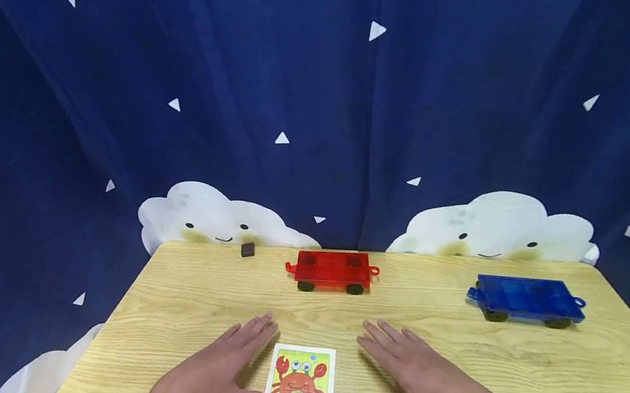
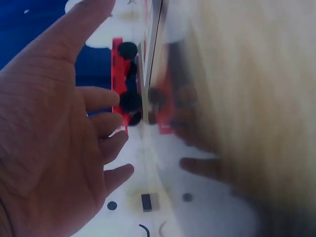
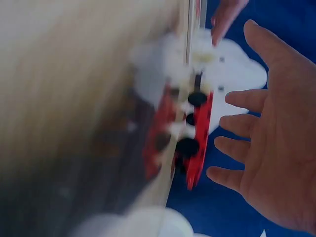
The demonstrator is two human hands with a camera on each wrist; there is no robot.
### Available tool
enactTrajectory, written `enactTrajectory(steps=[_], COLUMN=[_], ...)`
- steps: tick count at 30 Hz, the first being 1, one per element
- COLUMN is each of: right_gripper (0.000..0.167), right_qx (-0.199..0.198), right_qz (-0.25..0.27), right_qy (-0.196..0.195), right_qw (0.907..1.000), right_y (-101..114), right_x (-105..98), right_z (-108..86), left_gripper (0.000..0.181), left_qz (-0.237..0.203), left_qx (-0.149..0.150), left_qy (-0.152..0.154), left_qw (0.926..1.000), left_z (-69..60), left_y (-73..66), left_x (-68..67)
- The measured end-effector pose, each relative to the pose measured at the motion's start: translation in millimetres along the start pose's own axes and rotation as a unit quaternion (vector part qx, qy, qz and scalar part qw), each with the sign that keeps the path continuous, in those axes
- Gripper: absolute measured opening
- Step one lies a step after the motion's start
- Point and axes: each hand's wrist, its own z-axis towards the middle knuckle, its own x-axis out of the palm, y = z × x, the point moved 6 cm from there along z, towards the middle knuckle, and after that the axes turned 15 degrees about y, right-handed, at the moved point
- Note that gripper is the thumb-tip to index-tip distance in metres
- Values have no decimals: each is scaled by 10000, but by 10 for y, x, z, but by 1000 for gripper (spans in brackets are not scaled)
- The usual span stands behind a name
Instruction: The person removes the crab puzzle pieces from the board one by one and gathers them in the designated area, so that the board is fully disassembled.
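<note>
Crab picture (image 1: 301,385) lies flat in its white frame on the wooden surface (image 1: 184,292), toward the near edge, between the hands. Left hand (image 1: 221,373): open, holding nothing; thumb tip at the frame's lower left side, contact cannot be told. Right hand (image 1: 433,384): open, fingers extended, holding nothing, apart from the frame. Red wagon (image 1: 332,270) stands by the middle of the far edge; blue wagon (image 1: 528,300) near the far right corner; small dark block (image 1: 248,250) at the far edge, toward the far left corner.
</note>
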Motion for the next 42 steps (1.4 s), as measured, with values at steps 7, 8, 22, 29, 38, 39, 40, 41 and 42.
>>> enactTrajectory(steps=[7,8,22,29,38,39,40,41,42], right_gripper=[78,77,78,76,73,72,72,71,71], right_qx=[-361,-452,-853,-711,-100,-61,-28,-7,16], right_qz=[65,-12,-276,-114,432,460,496,508,540], right_qy=[738,767,874,971,875,857,844,816,797], right_qw=[9966,9960,9921,9927,9952,9952,9952,9954,9954], right_y=[265,292,388,361,146,119,94,67,40], right_x=[146,161,267,267,168,158,149,140,130], right_z=[148,158,200,212,154,145,131,116,100], left_gripper=[119,119,115,113,112,111,111,111,111], left_qz=[49,35,-180,-144,123,152,180,200,233], left_qx=[-3,-31,-304,-245,-95,-70,-61,-57,-37], left_qy=[189,229,559,533,483,474,476,482,485], left_qw=[9998,9997,9978,9982,9987,9987,9987,9986,9985], left_z=[-32,-31,11,1,282,319,359,398,439], left_y=[-88,-89,-34,-94,-227,-241,-255,-269,-288], left_x=[58,68,155,145,100,96,91,88,86])
